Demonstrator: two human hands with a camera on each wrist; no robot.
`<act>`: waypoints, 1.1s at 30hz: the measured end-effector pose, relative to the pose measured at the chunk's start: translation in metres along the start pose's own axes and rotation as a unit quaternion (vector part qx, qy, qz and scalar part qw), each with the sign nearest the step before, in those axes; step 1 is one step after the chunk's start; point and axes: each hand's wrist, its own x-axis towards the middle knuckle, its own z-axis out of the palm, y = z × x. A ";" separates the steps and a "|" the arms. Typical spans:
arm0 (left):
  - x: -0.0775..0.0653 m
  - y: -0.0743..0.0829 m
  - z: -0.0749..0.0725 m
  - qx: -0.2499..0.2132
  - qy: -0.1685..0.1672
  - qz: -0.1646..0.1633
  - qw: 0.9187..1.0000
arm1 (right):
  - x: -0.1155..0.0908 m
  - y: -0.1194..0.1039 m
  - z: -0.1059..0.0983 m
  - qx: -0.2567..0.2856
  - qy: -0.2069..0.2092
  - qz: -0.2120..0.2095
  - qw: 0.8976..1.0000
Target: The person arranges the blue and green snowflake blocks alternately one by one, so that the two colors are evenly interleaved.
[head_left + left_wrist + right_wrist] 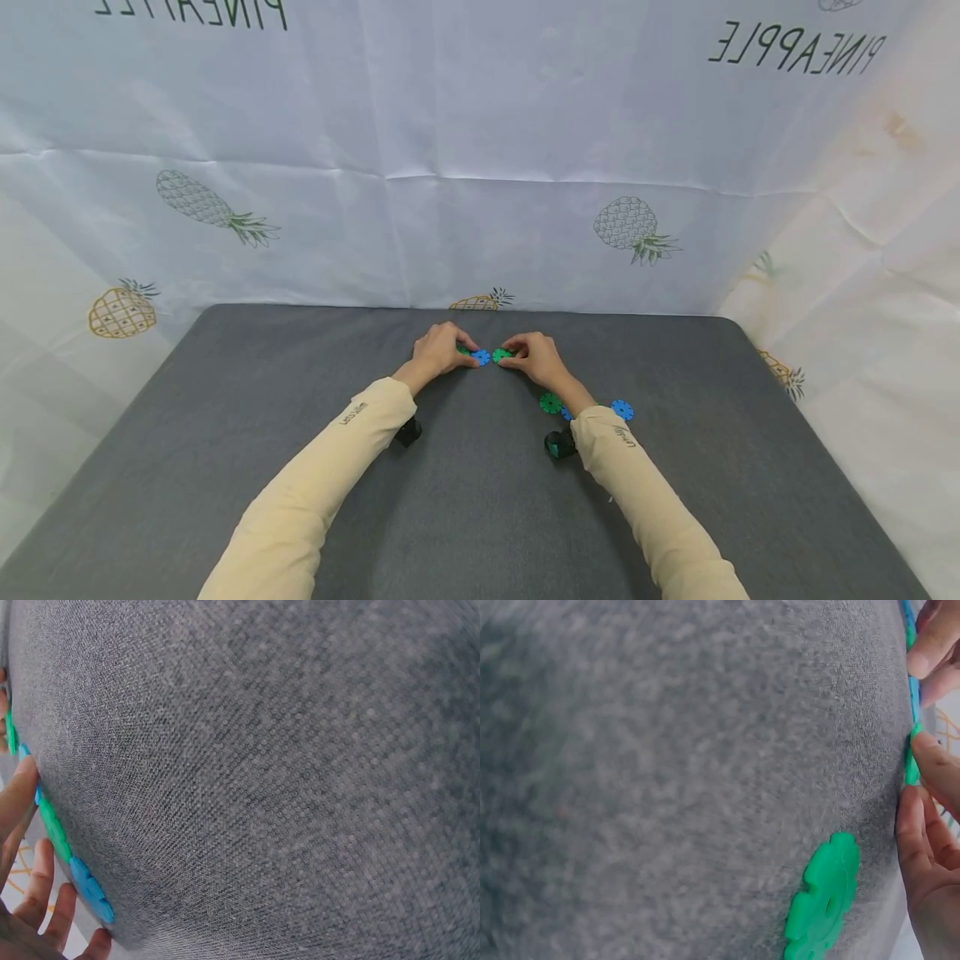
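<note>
Toward the far side of the table, my left hand (438,350) pinches a notched blue disc (481,357) between thumb and fingers. From that disc a row runs back under the hand: in the left wrist view, a green disc (55,829) and then another blue disc (91,889), edge to edge. Facing it, my right hand (538,360) pinches a notched green disc (500,356) by its edge. In the head view a small gap separates this green disc from the blue one; the fingers partly cover both.
Near the right forearm lie a loose green disc (551,403), a blue disc (567,413) partly hidden by the wrist, and another blue disc (622,410). Each wrist carries a black device (559,444). Behind the grey table (480,517) hangs a pineapple-print cloth (495,108).
</note>
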 end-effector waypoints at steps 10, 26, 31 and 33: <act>0.001 -0.001 0.000 -0.002 -0.002 0.002 1.000 | 0.004 -0.005 -0.003 -0.019 -0.016 -0.013 1.000; 0.001 -0.001 -0.001 0.001 -0.003 0.001 1.000 | 0.010 -0.009 -0.002 -0.030 -0.024 0.012 0.999; 0.002 -0.002 0.000 0.004 -0.004 0.002 1.000 | 0.010 -0.006 -0.002 -0.017 -0.027 0.024 0.999; 0.003 -0.002 0.001 0.004 -0.003 0.005 1.000 | 0.010 -0.004 -0.002 -0.010 -0.029 0.030 0.999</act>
